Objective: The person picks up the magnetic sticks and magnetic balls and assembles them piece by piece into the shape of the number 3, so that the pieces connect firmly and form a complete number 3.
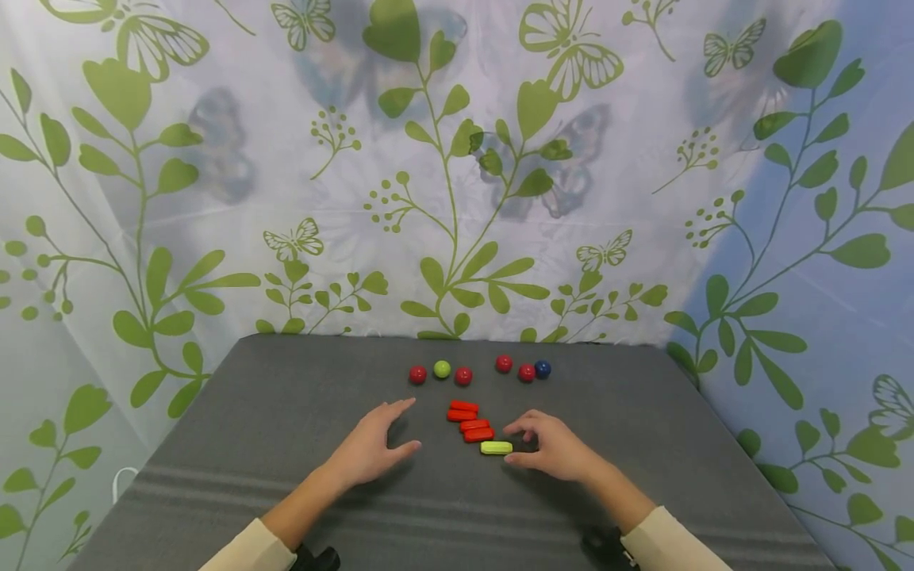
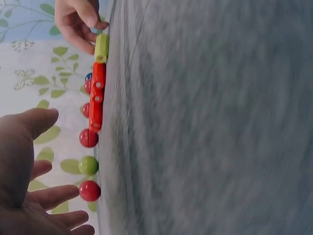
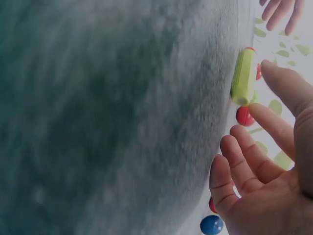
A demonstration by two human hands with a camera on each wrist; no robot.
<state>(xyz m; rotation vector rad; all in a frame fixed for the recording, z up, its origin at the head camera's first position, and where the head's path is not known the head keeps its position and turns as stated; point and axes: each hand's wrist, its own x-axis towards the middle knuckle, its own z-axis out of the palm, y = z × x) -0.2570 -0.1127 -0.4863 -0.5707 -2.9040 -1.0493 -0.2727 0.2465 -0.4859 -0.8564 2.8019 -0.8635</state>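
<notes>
The yellow-green block [image 1: 496, 448] lies on the counter [image 1: 286, 412] beside the red blocks [image 1: 478, 434]; the right hand [image 1: 553, 449] has fingers parted by the block's end, apparently to straddle it. The left hand [image 1: 367, 448] hovers empty, fingers wide.

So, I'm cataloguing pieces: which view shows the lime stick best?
The right wrist view: the lime stick appears largest, end and side visible. The head view shows its top, small; the left wrist its opposite end, also small.

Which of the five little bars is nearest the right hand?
The yellow-green bar, beside the right hand; it's the only one not red, and the four red bars lie farther off.
</notes>
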